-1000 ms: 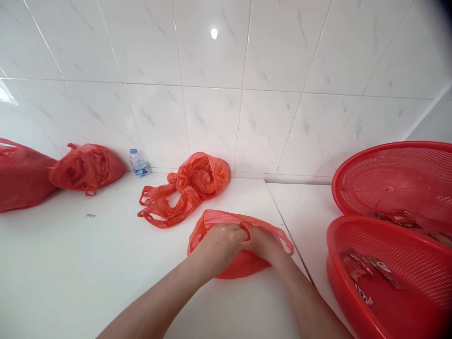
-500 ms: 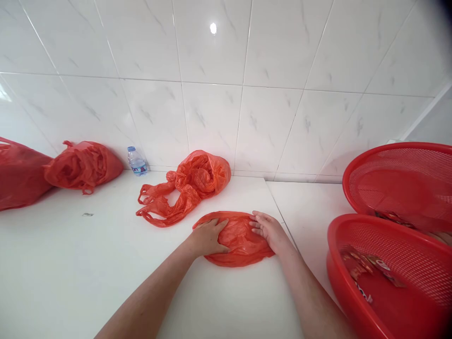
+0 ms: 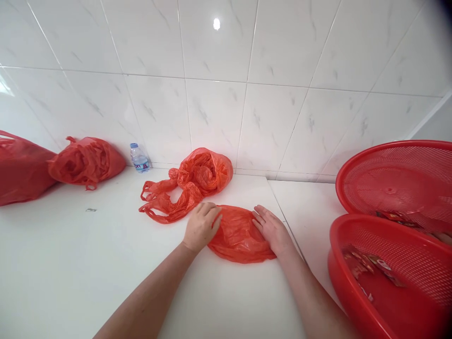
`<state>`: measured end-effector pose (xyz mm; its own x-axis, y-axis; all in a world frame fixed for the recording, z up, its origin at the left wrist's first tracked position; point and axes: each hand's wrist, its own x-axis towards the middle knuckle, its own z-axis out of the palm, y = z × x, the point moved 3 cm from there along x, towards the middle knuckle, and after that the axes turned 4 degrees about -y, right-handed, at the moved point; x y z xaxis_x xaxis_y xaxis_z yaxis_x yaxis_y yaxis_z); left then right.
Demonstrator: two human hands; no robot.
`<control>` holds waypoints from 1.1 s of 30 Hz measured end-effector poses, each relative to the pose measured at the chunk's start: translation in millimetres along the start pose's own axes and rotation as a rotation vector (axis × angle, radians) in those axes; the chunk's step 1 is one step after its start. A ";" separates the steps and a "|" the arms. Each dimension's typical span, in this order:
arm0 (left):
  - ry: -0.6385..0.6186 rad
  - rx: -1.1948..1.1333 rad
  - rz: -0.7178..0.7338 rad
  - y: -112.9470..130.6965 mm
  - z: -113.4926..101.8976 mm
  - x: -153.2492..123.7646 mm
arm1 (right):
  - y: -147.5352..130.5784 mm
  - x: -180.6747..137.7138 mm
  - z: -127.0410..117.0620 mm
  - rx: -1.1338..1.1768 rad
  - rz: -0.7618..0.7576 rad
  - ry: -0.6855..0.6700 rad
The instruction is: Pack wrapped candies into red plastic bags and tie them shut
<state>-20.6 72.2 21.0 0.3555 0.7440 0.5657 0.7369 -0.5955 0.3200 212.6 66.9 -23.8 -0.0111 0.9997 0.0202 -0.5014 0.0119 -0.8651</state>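
Note:
A flattened red plastic bag [image 3: 240, 233] lies on the white table between my two hands. My left hand [image 3: 201, 227] covers the bag's left end, its fingers curled over that edge and the thumb toward the bag. Part of the edge is hidden under this hand. On the right end of the bag rests my right hand [image 3: 273, 230], fairly flat, fingers stretched out and pointing up and left. Just behind sits a bunched red plastic bag [image 3: 206, 174] with its handles trailing left.
Two red basins with mesh sides, a near basin [image 3: 335, 263] and a far basin [image 3: 388, 146], stand at right with small packets inside. A water bottle [image 3: 139, 159], a tied red bag [image 3: 88, 162] and a larger red bag [image 3: 23, 172] stand along the tiled wall.
My left hand has moved from lying spread on the bag to its left edge, fingers now curled. My right hand has settled flatter on the right end. The view shifted slightly.

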 end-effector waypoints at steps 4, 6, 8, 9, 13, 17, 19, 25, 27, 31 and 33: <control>0.170 -0.108 -0.239 -17.3 -3.1 -6.2 | -8.1 0.3 -7.2 0.029 -0.053 -0.070; 0.146 -0.277 -0.409 -27.1 3.9 -10.0 | -11.2 -2.9 -5.2 -0.142 -0.069 -0.107; 0.113 -0.412 -0.539 -34.8 12.3 -12.6 | -10.8 -6.2 0.2 -0.470 -0.084 -0.138; 0.107 -0.455 -0.575 -37.9 15.6 -13.1 | -9.5 -7.4 3.8 -0.639 -0.099 -0.145; 0.113 -0.538 -0.603 -46.5 22.5 -11.4 | -7.8 -12.5 26.0 -1.132 -0.318 -0.140; 0.093 -0.599 -0.599 -50.8 23.2 -10.2 | -24.0 -38.7 57.6 -1.344 -0.602 -0.078; 0.110 -0.606 -0.600 -51.9 20.9 -10.7 | -37.0 -66.5 71.7 -1.387 -0.665 -0.067; 0.201 -0.644 -0.711 -57.5 13.8 -14.2 | -98.1 -173.9 58.8 -1.597 -0.722 0.172; 0.207 -0.648 -0.729 -57.7 12.7 -14.4 | -128.7 -196.0 31.2 -1.678 -0.681 0.357; 0.193 -0.633 -0.748 -54.4 10.2 -13.9 | -179.8 -195.1 -40.6 -1.720 -0.241 0.399; 0.182 -0.626 -0.760 -52.4 8.8 -14.2 | -189.6 -181.7 -73.8 -1.653 0.048 0.294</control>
<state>-59.2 95.5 -10.5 -0.2159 0.9669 0.1359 0.2780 -0.0725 0.9578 373.5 -115.6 99.6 0.2483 0.9670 0.0571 0.8815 -0.2010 -0.4273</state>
